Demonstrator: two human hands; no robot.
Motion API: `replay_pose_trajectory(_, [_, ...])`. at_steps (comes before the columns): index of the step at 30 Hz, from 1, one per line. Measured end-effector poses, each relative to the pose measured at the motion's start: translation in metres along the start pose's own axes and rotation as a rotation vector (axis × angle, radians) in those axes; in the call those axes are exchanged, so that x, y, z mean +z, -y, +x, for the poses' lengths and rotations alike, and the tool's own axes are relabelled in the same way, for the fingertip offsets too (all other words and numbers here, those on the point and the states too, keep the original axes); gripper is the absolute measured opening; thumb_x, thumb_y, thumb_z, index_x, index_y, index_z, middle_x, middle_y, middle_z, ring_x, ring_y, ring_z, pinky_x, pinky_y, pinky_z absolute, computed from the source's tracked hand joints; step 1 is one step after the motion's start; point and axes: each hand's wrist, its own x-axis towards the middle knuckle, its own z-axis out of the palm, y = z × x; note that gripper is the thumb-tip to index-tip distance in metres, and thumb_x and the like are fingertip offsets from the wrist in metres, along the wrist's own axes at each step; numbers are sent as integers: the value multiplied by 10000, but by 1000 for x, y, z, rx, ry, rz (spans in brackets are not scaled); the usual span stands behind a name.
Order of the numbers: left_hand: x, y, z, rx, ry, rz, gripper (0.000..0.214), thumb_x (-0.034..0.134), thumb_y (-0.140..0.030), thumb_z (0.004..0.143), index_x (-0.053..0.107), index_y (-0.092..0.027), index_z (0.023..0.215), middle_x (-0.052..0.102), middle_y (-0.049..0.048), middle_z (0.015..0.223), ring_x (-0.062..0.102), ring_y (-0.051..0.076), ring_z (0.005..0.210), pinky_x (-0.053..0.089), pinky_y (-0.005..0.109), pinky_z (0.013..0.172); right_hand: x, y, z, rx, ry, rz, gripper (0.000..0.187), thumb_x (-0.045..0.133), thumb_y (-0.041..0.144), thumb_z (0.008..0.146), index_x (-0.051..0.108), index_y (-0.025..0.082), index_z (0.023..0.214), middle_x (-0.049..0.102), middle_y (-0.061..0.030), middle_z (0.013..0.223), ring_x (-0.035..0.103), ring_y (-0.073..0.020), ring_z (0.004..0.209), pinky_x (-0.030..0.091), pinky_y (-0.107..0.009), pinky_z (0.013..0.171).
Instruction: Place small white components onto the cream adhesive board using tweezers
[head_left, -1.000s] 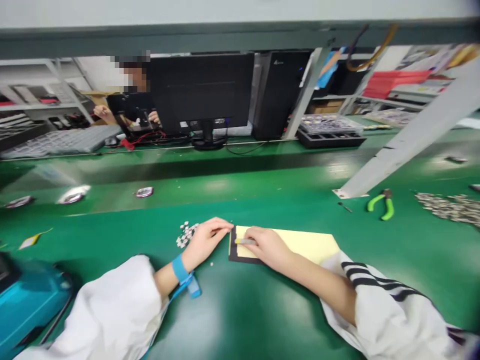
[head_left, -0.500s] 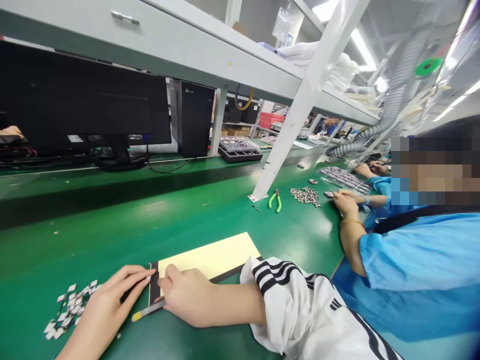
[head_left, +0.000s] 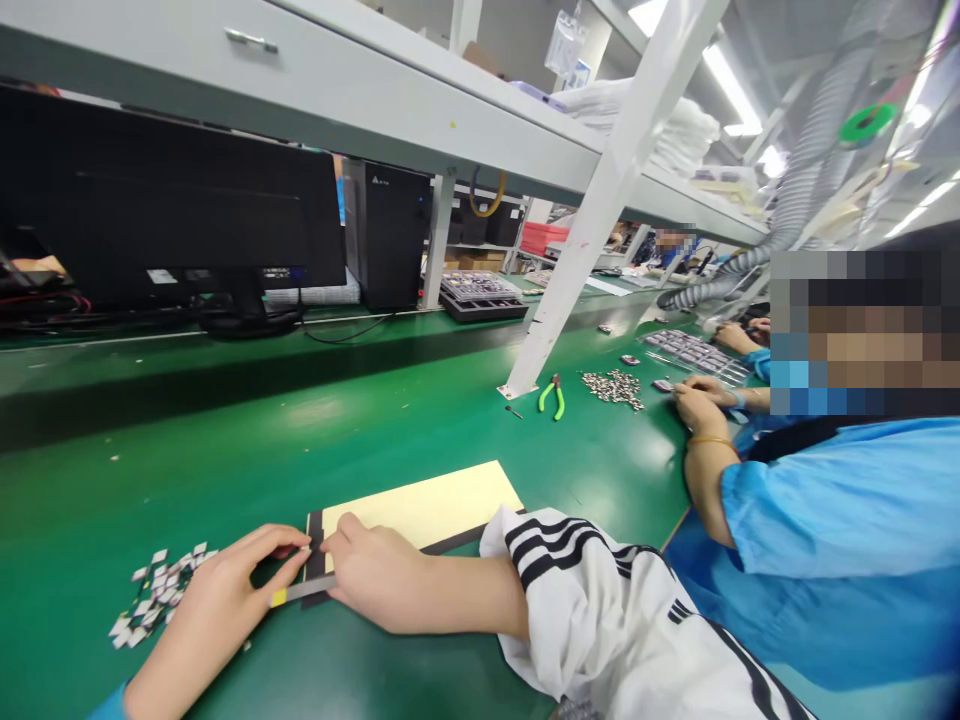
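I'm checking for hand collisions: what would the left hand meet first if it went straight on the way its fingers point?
Probably the right hand, just across the dark strip beside the yellow sheet, though depth is unclear.

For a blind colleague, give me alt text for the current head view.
A left hand and right hand work at a yellow board's left end on a green table, the right holding a yellow-tipped tool. White pieces lie by the left; pliers and a person in blue are farther right.
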Motion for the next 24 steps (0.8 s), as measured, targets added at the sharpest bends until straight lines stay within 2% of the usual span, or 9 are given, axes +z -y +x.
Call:
replay_pose_trajectory(3, [-1, -2, -1, -43, 15, -19, 287, 513, -483, 699, 648, -231, 669, 691, -9, 702, 644, 157, 583, 503, 194, 534, -1, 2, 0, 12, 25, 31, 99, 668, 150, 758, 589, 90, 755, 504, -103, 820, 468, -265, 858, 485, -278, 475])
replay_pose_trajectory(7, [3, -2, -1, -126, 63, -76, 266, 514, -434, 718, 643, -202, 694, 684, 10, 703, 638, 160, 616, 502, 212, 562, -4, 3, 2, 68, 26, 111, 94, 670, 123, 750, 600, 68, 781, 519, -108, 792, 479, -270, 853, 480, -294, 520])
replay_pose_trajectory(11, [7, -7, 0, -138, 82, -85, 153, 521, -288, 721, 622, -182, 675, 660, 7, 650, 615, 149, 587, 479, 220, 545, -8, 0, 4, 223, -6, 319, 175, 671, 181, 774, 602, 65, 885, 557, -101, 800, 538, -226, 744, 457, -274, 565])
replay_pose_trajectory(13, [7, -10, -1, -130, 88, -94, 82, 535, -183, 693, 617, -177, 683, 660, 2, 667, 617, 145, 613, 479, 221, 572, -10, -4, 5, 326, -34, 471, 165, 698, 184, 747, 615, 86, 851, 573, -71, 761, 549, -186, 651, 426, -244, 553])
replay_pose_trajectory(16, [7, -12, -4, -141, -1, -168, 179, 555, -109, 682, 602, -168, 844, 674, 8, 738, 633, 134, 665, 500, 220, 631, -8, -12, 6, 434, -74, 718, 59, 671, 86, 710, 619, 100, 685, 546, -8, 591, 509, -139, 535, 339, -202, 481])
replay_pose_trajectory(19, [7, -12, -10, -93, -143, -225, 254, 588, -165, 725, 553, -167, 976, 678, 21, 773, 641, 122, 673, 515, 222, 663, -9, -19, 7, 446, -104, 966, 106, 578, 124, 756, 617, 103, 660, 498, 29, 512, 433, -95, 450, 259, -182, 422])
replay_pose_trajectory(21, [8, -13, -14, -41, -227, -224, 278, 604, -198, 738, 531, -174, 1005, 678, 19, 769, 639, 114, 663, 518, 228, 682, -13, -20, 6, 436, -139, 1095, 176, 534, 240, 791, 621, 99, 729, 535, 12, 583, 434, -92, 466, 243, -180, 413])
replay_pose_trajectory(24, [8, -17, -18, 18, -332, -213, 350, 621, -203, 737, 485, -180, 1059, 679, 10, 759, 636, 102, 648, 519, 225, 692, -21, -16, 5, 420, -215, 1401, 266, 561, 363, 754, 612, 103, 747, 587, -36, 772, 473, -103, 551, 270, -187, 440])
